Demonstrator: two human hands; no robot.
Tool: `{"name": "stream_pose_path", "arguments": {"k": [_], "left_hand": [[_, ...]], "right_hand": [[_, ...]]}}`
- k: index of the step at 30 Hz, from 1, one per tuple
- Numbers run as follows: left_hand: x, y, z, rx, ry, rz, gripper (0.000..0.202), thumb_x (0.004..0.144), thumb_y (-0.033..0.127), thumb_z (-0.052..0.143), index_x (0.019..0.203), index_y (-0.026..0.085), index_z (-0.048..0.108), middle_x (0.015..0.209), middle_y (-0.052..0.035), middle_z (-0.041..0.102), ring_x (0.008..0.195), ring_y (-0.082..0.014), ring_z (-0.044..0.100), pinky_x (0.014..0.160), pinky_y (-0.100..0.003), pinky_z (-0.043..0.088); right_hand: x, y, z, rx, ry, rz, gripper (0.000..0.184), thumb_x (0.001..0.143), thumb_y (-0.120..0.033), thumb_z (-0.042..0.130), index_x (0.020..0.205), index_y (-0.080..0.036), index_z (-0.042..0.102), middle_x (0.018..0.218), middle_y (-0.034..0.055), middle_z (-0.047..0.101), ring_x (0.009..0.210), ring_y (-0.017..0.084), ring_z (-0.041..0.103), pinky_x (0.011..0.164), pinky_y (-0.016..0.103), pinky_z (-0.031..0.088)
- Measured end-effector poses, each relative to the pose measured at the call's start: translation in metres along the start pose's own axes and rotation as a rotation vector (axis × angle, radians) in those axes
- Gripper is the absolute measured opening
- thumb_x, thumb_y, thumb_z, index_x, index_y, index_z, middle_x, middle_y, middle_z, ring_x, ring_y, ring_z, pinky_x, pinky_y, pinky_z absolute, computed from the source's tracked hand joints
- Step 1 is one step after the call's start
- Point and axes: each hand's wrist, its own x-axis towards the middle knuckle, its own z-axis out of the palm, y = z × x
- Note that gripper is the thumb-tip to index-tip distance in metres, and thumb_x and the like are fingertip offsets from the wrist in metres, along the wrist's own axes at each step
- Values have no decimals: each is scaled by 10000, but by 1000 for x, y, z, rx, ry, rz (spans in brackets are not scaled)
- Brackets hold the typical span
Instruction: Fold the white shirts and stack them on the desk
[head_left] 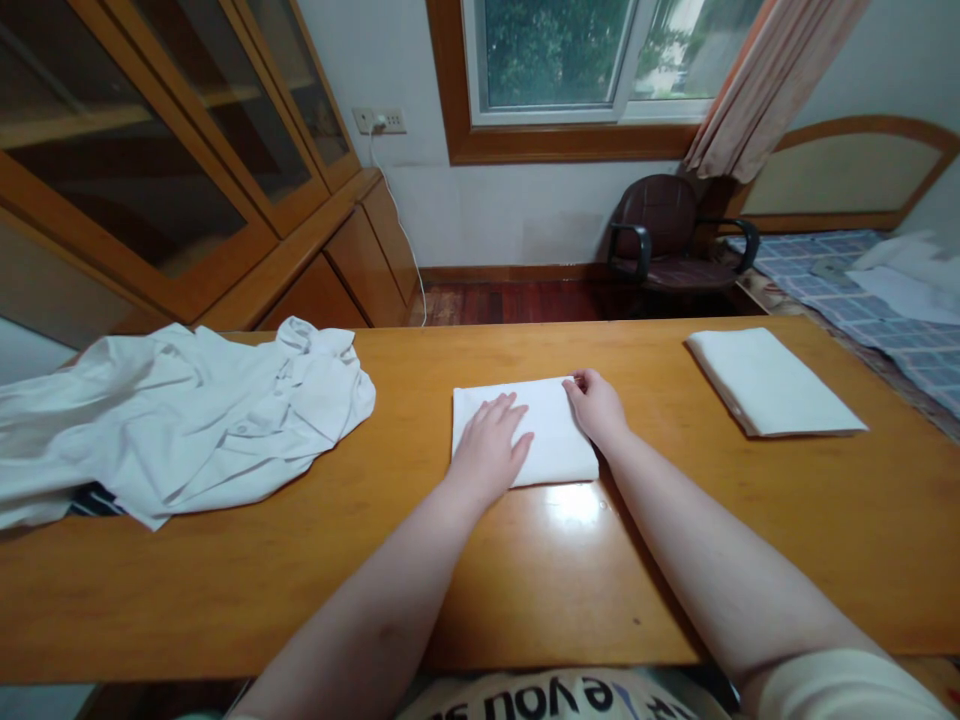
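A folded white cloth (pixel 551 425) lies flat in the middle of the wooden table, its edges roughly squared into a rectangle. Spread over its left half is my left hand (pixel 491 445), palm down with the fingers apart. My right hand (pixel 596 405) pinches the cloth's far right corner between thumb and fingers. Off to the left, a crumpled white shirt (pixel 240 420) with buttons lies in a loose heap. Another folded white cloth (pixel 776 380) rests on the right side of the table.
The wooden table (pixel 337 580) spans the view in front of me. Beyond it stand a glass-doored cabinet (pixel 300 225) at left and a dark office chair (pixel 671 235). A bed (pixel 847 290) with a checked sheet is at the right.
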Motion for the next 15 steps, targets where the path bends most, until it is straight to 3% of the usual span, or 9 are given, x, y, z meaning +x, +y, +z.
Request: {"name": "stream_pose_path", "arguments": {"k": [4,10,13,15], "left_hand": [[-5,15,14,113,-129,37,540,903,441,427,1390,207,422,1505,-90,332,1405,-244,239,1155,-436,155],[-1,8,23,167,-197,24,631,895,507,399,1464,255,292,1543,-62,245,1428,-241,165,1159,-442,121],[0,8,25,169,-202,24,667,892,514,386,1478,225,257,1547,-66,229,1432,-242,146,1160,-445,115],[0,8,26,173,-202,28,687,895,509,364,1483,176,239,1548,-82,218,1435,-241,132,1162,-440,102]], "right_hand": [[1,2,1,54,-5,-22,318,864,-347,501,1123,-192,601,915,54,688,830,183,622,751,293,430],[-2,3,-2,72,-31,-77,353,876,-363,467,1133,-164,604,1032,90,679,923,197,617,821,317,450],[-16,-8,-7,-61,87,-283,413,887,-326,454,1239,-136,558,1280,146,573,1186,248,501,999,395,358],[-28,-18,-9,-174,37,-504,422,903,-276,427,1292,-150,532,1394,123,485,1308,242,385,1081,414,260]]}}
